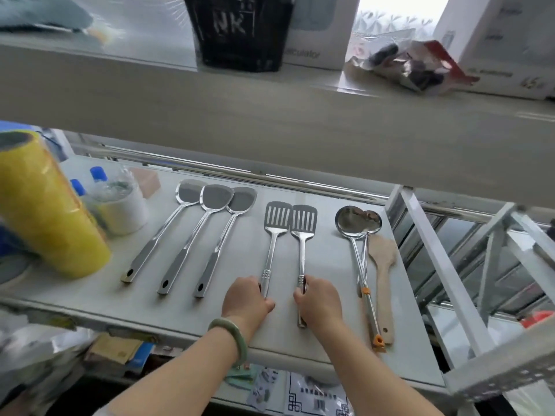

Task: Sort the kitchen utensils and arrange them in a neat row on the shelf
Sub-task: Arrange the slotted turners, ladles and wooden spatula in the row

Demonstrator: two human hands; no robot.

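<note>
Lay flat on the white shelf (210, 313), heads toward 12 o'clock: left slotted turner (274, 235) and right slotted turner (302, 232), side by side, heads touching. Gripped each by the handle, left hand (247, 301) closed around the left one, right hand (319, 301) pinching the right one between thumb and fingers. Sat at 9 o'clock of the hands, three solid spatulas (207, 232); at 3 o'clock, two ladles (359, 235) and a wooden paddle (383, 280) near the shelf's right edge. Reached in from 6 o'clock, both forearms, a green bangle (231, 334) on the left wrist. Left bare only narrow strips between groups; crowded the 9 o'clock end, a yellow roll (45, 211).
</note>
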